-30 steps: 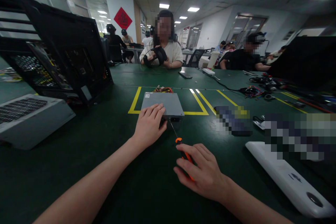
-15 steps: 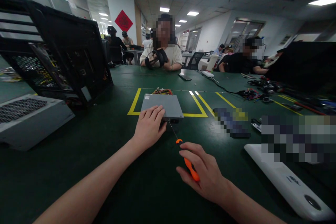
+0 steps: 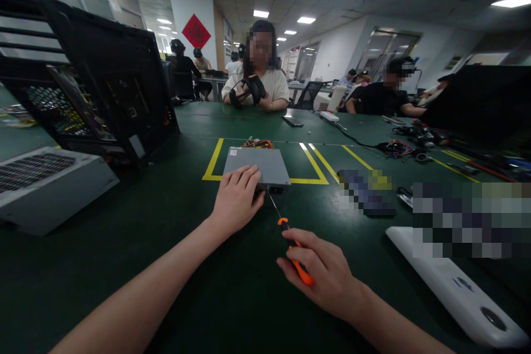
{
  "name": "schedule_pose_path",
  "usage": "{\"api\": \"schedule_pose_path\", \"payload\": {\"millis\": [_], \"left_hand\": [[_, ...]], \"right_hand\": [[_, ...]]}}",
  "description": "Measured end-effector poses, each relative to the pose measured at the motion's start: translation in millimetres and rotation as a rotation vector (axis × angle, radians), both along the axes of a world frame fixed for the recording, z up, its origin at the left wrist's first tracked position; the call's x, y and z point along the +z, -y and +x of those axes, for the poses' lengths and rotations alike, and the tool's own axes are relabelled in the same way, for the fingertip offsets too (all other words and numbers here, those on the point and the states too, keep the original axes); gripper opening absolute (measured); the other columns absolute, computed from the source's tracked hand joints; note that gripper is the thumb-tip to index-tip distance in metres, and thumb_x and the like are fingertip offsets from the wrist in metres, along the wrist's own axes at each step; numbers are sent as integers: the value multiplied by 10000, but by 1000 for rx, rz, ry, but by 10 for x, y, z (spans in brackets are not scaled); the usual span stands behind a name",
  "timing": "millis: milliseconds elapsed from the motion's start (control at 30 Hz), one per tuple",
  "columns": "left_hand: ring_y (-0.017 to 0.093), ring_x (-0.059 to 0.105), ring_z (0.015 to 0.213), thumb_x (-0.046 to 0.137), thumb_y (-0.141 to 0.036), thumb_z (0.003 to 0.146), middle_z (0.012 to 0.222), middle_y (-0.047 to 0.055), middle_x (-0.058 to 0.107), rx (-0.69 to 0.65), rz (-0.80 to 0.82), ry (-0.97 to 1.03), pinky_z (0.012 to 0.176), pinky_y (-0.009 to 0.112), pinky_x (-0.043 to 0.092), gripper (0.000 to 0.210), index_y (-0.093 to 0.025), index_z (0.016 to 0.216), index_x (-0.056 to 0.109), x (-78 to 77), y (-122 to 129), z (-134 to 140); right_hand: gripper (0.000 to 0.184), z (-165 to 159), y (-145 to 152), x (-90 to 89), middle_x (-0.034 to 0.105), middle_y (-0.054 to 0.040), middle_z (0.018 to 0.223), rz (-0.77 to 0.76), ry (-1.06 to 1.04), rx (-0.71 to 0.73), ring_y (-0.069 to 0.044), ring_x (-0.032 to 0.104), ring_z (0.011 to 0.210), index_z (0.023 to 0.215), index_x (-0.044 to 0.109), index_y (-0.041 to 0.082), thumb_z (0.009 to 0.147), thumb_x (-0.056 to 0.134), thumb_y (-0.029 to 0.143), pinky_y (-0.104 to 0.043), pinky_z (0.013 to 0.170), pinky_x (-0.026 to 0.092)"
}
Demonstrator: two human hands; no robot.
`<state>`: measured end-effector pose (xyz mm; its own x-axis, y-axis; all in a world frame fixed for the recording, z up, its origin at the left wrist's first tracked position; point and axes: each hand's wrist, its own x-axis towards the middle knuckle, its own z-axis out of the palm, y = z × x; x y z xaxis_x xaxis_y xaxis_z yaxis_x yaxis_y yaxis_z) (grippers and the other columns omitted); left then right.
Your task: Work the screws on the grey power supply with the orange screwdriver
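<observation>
A flat grey metal power supply box [image 3: 261, 166] lies on the green table [image 3: 174, 243] inside a yellow taped rectangle [image 3: 211, 161], with coloured wires [image 3: 257, 144] at its far end. My left hand [image 3: 236, 199] rests flat on the box's near left corner. My right hand [image 3: 321, 274] grips the orange handle of a screwdriver [image 3: 292, 251]. Its thin shaft points up and left, with the tip at the box's near edge.
An open black computer case [image 3: 95, 77] stands at the left, with a grey panel [image 3: 45, 182] lying in front of it. A white panel [image 3: 456, 287] lies at the right. Cables [image 3: 398, 148], a phone [image 3: 292, 120] and seated people are across the table.
My right hand has turned slightly on the screwdriver handle, its fingers shifting. The left hand and the box have stayed in place.
</observation>
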<state>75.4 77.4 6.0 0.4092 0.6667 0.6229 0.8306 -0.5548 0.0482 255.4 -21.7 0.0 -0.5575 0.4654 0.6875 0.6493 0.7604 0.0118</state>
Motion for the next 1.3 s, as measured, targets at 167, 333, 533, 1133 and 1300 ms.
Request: {"api": "schedule_pose_path", "payload": {"millis": [167,333,533,1133,1300], "left_hand": [[242,405,1155,441,-312,824,1246,78,493,5,-1,1,933,411,321,360,-173,1154,473,-1,-4,0],[239,408,1153,451,-295,818,1242,77,495,2,5,1,936,405,322,351,-181,1150,473,-9,-5,1],[240,405,1152,448,-296,823,1240,75,497,0,7,7,934,407,321,349,-180,1152,470,-6,0,-4],[242,409,1151,445,-319,820,1235,75,503,0,-7,25,932,408,322,352,-189,1144,484,16,18,-6],[231,402,1155,420,-333,831,1250,70,489,0,-9,20,955,396,301,358,-176,1148,480,8,18,-5]], "right_hand": [[139,-17,0,20,619,-75,952,31,85,-16,-156,562,740,883,553,169,767,576,243,-288,619,484],[179,-9,-3,11,580,-124,991,-45,-17,-8,-157,578,863,943,490,129,804,526,236,-236,644,501],[133,-22,-11,21,581,-95,981,-2,85,0,-157,561,743,894,545,171,775,563,229,-294,608,489],[118,-6,-13,-38,583,-95,985,-76,-16,-3,-151,560,813,853,502,158,773,552,228,-256,620,478],[126,-41,-9,-29,619,-60,931,-35,92,-4,-171,556,755,854,549,182,758,576,259,-314,630,471]]}}
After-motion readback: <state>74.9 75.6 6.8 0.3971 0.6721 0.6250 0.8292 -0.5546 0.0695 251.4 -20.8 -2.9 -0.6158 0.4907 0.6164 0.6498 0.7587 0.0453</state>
